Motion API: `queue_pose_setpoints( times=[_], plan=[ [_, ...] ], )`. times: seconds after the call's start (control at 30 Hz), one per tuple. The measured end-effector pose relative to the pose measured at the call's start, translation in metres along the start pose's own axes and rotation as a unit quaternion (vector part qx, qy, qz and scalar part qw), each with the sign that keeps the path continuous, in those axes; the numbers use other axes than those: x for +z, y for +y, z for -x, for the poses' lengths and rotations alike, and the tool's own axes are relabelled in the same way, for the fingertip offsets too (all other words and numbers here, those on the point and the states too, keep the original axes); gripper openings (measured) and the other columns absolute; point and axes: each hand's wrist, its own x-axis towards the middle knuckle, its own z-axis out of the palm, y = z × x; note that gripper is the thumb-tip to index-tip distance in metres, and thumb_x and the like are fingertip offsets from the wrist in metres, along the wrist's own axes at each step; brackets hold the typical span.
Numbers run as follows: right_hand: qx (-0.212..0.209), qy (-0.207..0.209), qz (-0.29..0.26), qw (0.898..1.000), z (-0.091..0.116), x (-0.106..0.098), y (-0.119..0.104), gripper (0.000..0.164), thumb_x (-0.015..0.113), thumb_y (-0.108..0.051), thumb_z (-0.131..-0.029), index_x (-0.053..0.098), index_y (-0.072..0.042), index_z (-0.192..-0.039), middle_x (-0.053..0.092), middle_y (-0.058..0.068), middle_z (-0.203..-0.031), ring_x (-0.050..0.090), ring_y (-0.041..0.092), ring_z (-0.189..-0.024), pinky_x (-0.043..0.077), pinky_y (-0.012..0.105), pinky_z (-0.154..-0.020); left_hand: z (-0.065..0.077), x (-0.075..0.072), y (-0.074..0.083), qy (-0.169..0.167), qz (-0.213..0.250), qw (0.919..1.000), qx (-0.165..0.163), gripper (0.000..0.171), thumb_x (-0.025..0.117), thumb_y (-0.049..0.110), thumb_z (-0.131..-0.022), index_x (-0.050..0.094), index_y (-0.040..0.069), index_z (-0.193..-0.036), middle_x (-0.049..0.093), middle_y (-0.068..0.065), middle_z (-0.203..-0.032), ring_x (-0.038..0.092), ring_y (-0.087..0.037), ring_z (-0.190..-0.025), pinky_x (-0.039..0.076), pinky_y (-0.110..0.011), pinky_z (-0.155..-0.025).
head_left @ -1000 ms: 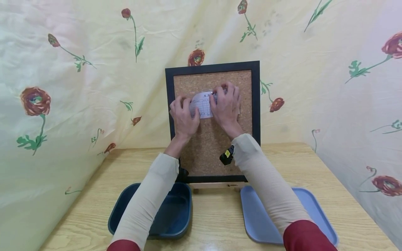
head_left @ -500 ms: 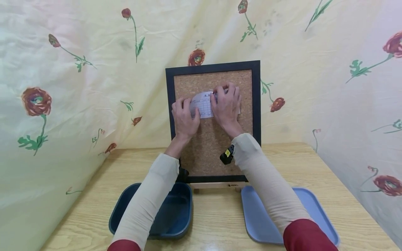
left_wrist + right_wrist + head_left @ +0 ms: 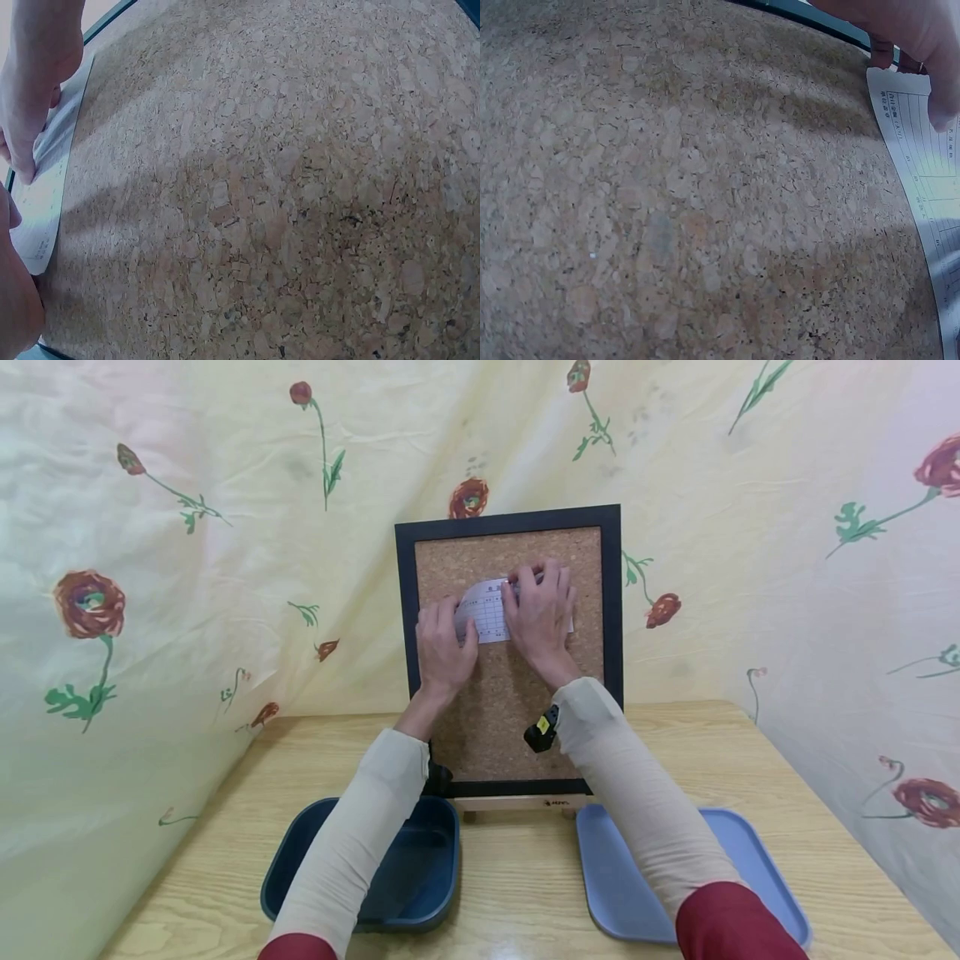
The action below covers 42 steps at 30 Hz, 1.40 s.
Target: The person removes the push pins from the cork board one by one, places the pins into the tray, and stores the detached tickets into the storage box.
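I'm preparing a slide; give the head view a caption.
Left hand and right hand hold a printed sheet at a framed corkboard, dark blue bin and lighter blue tray below.

On a pale wood-grain table, a deep navy bin sits near left and a shallow light-blue tray near right, while cream cloth with a red-and-green floral print rises along the far, left and right sides.
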Motion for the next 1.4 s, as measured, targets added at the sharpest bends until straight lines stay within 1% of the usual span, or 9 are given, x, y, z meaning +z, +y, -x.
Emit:
queue_pose_setpoints(
  times=[0.13,0.37,0.5,0.67,0.8,0.97,1.2,1.4],
  plan=[
    [-0.001,0.002,-0.004,1.000,-0.001,0.000,-0.001,0.026,0.058,-0.029,-0.101,0.069,-0.006,-0.105,0.055,0.017,-0.117,0.048,0.035,-0.099,0.038,0.045,-0.082,0.000,0.000,0.001,0.003,0.011,0.9999,-0.013,0.034,0.062,0.014,-0.095,0.061,-0.001,-0.125,0.070,-0.018,-0.121,0.064,-0.033,-0.108,0.052,-0.045,-0.092],
    [0.006,-0.002,-0.011,1.000,-0.001,-0.001,0.000,0.025,0.058,-0.029,-0.101,0.069,-0.006,-0.104,0.055,0.017,-0.116,0.047,0.035,-0.099,0.037,0.046,-0.084,0.001,-0.002,0.002,0.016,0.019,0.9992,-0.031,0.033,0.059,0.013,-0.096,0.062,-0.003,-0.125,0.071,-0.020,-0.118,0.068,-0.033,-0.107,0.054,-0.045,-0.092],
    [0.012,-0.006,-0.012,1.000,0.000,-0.002,-0.001,0.025,0.059,-0.029,-0.101,0.068,-0.007,-0.104,0.056,0.016,-0.116,0.048,0.034,-0.100,0.038,0.046,-0.084,0.002,-0.002,0.002,0.018,0.022,0.9989,-0.036,0.030,0.057,0.012,-0.098,0.062,-0.003,-0.124,0.072,-0.020,-0.116,0.068,-0.033,-0.102,0.054,-0.044,-0.088],
    [0.015,-0.009,-0.010,1.000,0.000,-0.002,-0.001,0.024,0.059,-0.029,-0.101,0.067,-0.007,-0.104,0.056,0.015,-0.114,0.048,0.033,-0.099,0.038,0.045,-0.084,0.002,-0.002,0.002,0.025,0.026,0.9985,-0.040,0.027,0.058,0.011,-0.098,0.064,-0.003,-0.121,0.073,-0.019,-0.111,0.067,-0.033,-0.094,0.053,-0.043,-0.081],
    [0.013,-0.013,-0.014,1.000,0.000,-0.003,-0.001,0.024,0.059,-0.029,-0.100,0.067,-0.006,-0.102,0.056,0.015,-0.111,0.047,0.033,-0.097,0.037,0.045,-0.084,0.003,-0.002,0.003,0.028,0.025,0.9983,-0.045,0.024,0.059,0.010,-0.098,0.065,-0.003,-0.118,0.073,-0.020,-0.106,0.066,-0.033,-0.090,0.052,-0.043,-0.077],
    [0.011,-0.025,-0.024,0.999,0.001,-0.005,0.001,0.025,0.059,-0.030,-0.101,0.066,-0.006,-0.101,0.055,0.015,-0.108,0.046,0.033,-0.097,0.036,0.045,-0.084,0.004,-0.004,0.004,0.027,0.026,0.9981,-0.049,0.023,0.058,0.010,-0.099,0.065,-0.003,-0.117,0.073,-0.020,-0.104,0.065,-0.033,-0.088,0.052,-0.042,-0.075],
    [0.008,-0.033,-0.050,0.998,0.002,-0.008,0.004,0.026,0.059,-0.030,-0.101,0.067,-0.005,-0.102,0.056,0.015,-0.105,0.046,0.033,-0.096,0.034,0.044,-0.084,0.005,-0.003,0.005,0.023,0.046,0.9972,-0.054,0.020,0.057,0.008,-0.100,0.065,-0.002,-0.116,0.072,-0.020,-0.102,0.065,-0.032,-0.089,0.052,-0.041,-0.075],
    [0.000,-0.044,-0.066,0.997,0.002,-0.010,0.007,0.028,0.059,-0.032,-0.101,0.067,-0.006,-0.102,0.056,0.016,-0.105,0.046,0.034,-0.097,0.033,0.044,-0.083,0.005,-0.004,0.007,0.022,0.054,0.9964,-0.062,0.020,0.057,0.010,-0.100,0.065,-0.001,-0.114,0.071,-0.020,-0.097,0.062,-0.031,-0.085,0.047,-0.037,-0.072]
  ],
)
